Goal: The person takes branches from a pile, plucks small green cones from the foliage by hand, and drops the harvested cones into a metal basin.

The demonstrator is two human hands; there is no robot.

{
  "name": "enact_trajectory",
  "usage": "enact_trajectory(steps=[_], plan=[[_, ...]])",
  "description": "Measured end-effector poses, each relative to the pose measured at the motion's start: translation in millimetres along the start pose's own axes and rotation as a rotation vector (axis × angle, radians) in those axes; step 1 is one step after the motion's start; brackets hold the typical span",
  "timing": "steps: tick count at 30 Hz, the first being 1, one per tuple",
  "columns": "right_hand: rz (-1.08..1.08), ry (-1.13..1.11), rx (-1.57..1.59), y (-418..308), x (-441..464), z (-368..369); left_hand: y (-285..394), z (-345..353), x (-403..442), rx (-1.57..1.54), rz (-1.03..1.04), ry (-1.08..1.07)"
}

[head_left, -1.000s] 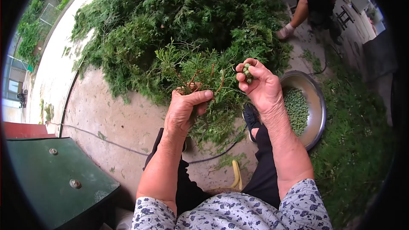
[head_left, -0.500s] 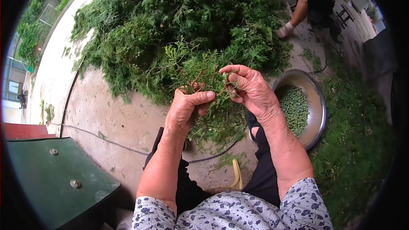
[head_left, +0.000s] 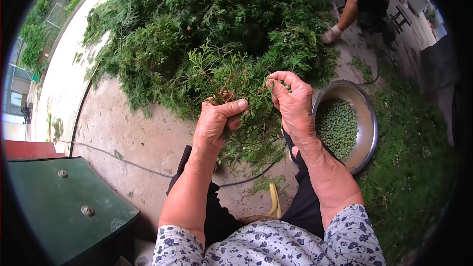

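Observation:
My left hand (head_left: 213, 122) is closed round the reddish stems of a leafy green conifer sprig (head_left: 199, 63), thumb laid across the top. Just right of it, my right hand (head_left: 294, 102) has its fingers curled, thumb and forefinger pinched beside the sprig's foliage. Small green cones (head_left: 284, 84) show between those curled fingers. Beside my right wrist stands a metal bowl (head_left: 367, 118), partly filled with similar round green cones (head_left: 340, 130). Foliage and my fingers hide the exact pinch point.
A large heap of cut conifer branches (head_left: 197, 19) lies ahead. More green clippings (head_left: 404, 162) cover the ground at right. Another person's leg (head_left: 348, 14) is at the upper right. A green metal cover (head_left: 59, 202), a dark cable (head_left: 128, 160) and a yellow strip (head_left: 273, 199) are nearer me.
My right hand has shifted slightly right and turned, its fingers curling in, with green cones now visible between them. My left hand still grips the sprig in nearly the same place.

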State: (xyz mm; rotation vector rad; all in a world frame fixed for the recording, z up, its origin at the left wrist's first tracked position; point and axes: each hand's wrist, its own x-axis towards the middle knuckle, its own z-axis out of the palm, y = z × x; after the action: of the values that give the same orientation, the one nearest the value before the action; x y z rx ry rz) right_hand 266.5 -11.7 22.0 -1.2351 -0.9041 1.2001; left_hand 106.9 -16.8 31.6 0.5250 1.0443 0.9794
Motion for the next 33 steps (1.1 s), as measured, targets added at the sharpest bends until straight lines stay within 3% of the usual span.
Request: enact_trajectory(steps=[3,5,7,8,10,13,17,25,27,31,33], plan=[[-0.072,0.152,0.014,2,12,-9,1,-4,-3,-0.026,0.02,0.034],[-0.001,0.012,0.386,0,22,-24,2,-13,1,-0.076,0.007,0.025],[0.196,-0.053,0.537,-13,17,-19,2,-18,3,-0.124,0.002,0.018],[0.196,-0.055,0.538,-13,16,-19,2,-19,4,-0.137,-0.009,-0.014],[0.36,-0.217,0.673,-12,13,-18,2,-18,4,-0.153,-0.023,-0.045],[0.368,-0.377,0.632,-7,13,-20,2,-14,2,-0.068,-0.013,-0.016],[0.338,-0.423,0.406,-9,7,-13,3,-11,0,-0.011,-0.012,-0.007],[0.333,-0.354,0.33,-5,5,-11,2,-12,2,-0.02,-0.054,0.009],[0.184,-0.2,0.083,-7,4,-9,1,-12,2,-0.002,-0.038,0.014],[0.176,-0.295,0.25,-4,10,-15,2,-11,2,-0.031,-0.011,-0.013],[0.242,-0.232,0.362,-5,10,-17,0,-17,7,-0.056,-0.011,-0.036]])
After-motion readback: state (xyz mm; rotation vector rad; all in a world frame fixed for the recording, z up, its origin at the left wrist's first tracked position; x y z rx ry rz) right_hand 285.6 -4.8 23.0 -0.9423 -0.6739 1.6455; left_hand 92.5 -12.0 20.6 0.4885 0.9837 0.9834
